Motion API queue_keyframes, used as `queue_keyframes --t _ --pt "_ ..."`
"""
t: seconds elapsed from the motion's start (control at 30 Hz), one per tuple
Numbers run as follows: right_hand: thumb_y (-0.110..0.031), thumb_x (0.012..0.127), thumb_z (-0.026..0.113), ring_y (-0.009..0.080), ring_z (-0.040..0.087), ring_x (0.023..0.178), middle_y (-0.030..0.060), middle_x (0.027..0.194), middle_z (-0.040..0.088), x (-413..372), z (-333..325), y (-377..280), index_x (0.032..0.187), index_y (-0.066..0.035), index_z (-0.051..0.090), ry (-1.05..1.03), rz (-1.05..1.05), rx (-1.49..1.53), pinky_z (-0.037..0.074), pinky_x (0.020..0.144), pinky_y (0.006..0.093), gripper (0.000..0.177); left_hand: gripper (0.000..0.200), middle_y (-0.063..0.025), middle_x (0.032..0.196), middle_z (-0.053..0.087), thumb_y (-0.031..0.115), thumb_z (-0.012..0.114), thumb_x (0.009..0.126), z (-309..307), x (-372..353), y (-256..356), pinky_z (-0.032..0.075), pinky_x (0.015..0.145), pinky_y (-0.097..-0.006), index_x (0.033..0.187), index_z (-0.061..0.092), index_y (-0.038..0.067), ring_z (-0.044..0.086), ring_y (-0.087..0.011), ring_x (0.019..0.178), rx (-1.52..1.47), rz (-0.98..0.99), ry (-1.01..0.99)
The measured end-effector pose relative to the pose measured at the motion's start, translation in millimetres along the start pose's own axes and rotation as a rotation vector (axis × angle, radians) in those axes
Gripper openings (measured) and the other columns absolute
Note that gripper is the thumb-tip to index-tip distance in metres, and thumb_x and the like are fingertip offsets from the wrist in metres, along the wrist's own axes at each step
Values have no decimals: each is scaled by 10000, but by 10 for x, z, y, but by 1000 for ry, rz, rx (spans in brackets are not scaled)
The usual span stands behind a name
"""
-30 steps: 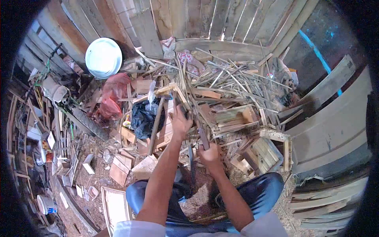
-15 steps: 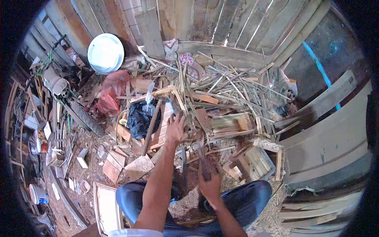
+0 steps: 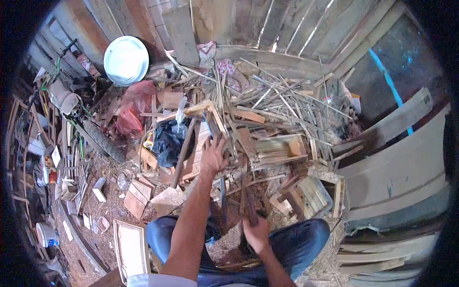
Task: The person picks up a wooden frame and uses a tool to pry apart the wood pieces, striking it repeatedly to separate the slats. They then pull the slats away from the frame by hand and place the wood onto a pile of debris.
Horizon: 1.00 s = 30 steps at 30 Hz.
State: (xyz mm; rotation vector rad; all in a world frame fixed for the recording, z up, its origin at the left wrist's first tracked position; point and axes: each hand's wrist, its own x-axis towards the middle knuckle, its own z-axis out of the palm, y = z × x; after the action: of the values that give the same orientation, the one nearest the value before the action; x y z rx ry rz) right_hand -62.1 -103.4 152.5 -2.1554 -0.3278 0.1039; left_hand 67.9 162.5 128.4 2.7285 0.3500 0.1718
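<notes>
My left hand (image 3: 214, 153) is at the middle, its fingers bent over the edge of a wooden piece (image 3: 213, 125) beside the black plastic bag (image 3: 169, 142); what its fingertips grip is too small to tell. Below and to the right, my right hand (image 3: 256, 231) is wrapped round the lower end of a dark, narrow tool (image 3: 248, 203) that points up and away from me. A wooden box (image 3: 279, 149) lies right of my left hand, and a slatted wooden box (image 3: 308, 196) is near my right knee.
Thin wood strips (image 3: 287, 105) are heaped towards the plank wall (image 3: 229, 24). A white round basin (image 3: 126, 60) leans at the back left, above a red plastic bag (image 3: 134, 110). A framed white panel (image 3: 130, 248) lies left of my legs. Boards (image 3: 397, 191) stand at the right.
My right hand has shifted slightly down and the dark tool has moved with it. My left hand stays in nearly the same place. The view has shifted slightly.
</notes>
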Motion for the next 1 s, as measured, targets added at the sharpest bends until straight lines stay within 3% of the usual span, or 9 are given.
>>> queue_keyframes --t 0.03,0.3,0.43,0.53,0.7,0.77,0.87,0.93,1.0 --pt "-226 834 693 240 655 586 174 622 624 31 -266 -530 885 25 687 -134 303 70 470 563 389 256 548 -147 1437 376 248 648 781 47 29 -17 350 1038 -564 1277 482 88 377 -459 1276 6 7 52" --pt "-281 835 655 323 566 509 181 590 592 1280 286 -532 733 31 646 -112 198 57 444 530 425 329 550 -163 1448 379 278 635 793 -4 -5 18 308 1060 -579 1295 489 108 353 -467 1301 -52 -30 -20" --pt "-307 808 673 343 598 531 196 603 603 189 -242 -617 732 37 642 7 125 27 478 564 421 354 623 -163 1457 356 268 694 722 25 -59 -45 314 1063 -577 1295 492 133 342 -466 1303 -65 1 -18" --pt "-282 812 662 214 607 523 162 567 575 362 -160 -596 729 30 640 -188 363 -78 465 550 420 323 704 -146 1452 350 255 748 665 16 -89 -39 320 1070 -567 1311 489 153 341 -451 1309 -50 -9 -43" --pt "-272 824 657 315 640 570 189 612 607 1418 242 -762 735 21 643 -292 467 48 484 567 441 307 623 -146 1441 375 287 709 720 57 -92 -76 367 1010 -554 1269 496 82 374 -447 1265 21 24 -17" --pt "-282 820 659 393 662 675 207 715 664 1078 72 -762 815 23 675 -171 325 -265 516 629 464 305 610 -143 1445 373 261 703 718 141 -48 -109 361 1017 -562 1267 504 86 371 -446 1270 10 26 23" --pt "-268 813 669 424 661 732 191 770 690 241 -382 -718 938 20 702 -122 127 -161 518 815 451 315 677 -152 1465 347 284 704 709 31 -35 -41 304 1077 -572 1331 490 127 320 -464 1321 -48 -9 -33" --pt "-268 821 668 413 658 712 202 705 661 72 -233 -408 866 34 691 -162 398 88 510 765 439 305 614 -139 1472 353 278 675 732 0 -63 -67 308 1075 -573 1302 516 117 332 -468 1315 -34 0 -33" --pt "-296 824 672 387 652 637 213 599 603 772 -47 -602 777 56 663 -194 171 -115 492 629 434 355 569 -142 1467 365 263 646 757 11 -32 -46 307 1074 -577 1291 517 119 341 -470 1310 -50 -29 -52"
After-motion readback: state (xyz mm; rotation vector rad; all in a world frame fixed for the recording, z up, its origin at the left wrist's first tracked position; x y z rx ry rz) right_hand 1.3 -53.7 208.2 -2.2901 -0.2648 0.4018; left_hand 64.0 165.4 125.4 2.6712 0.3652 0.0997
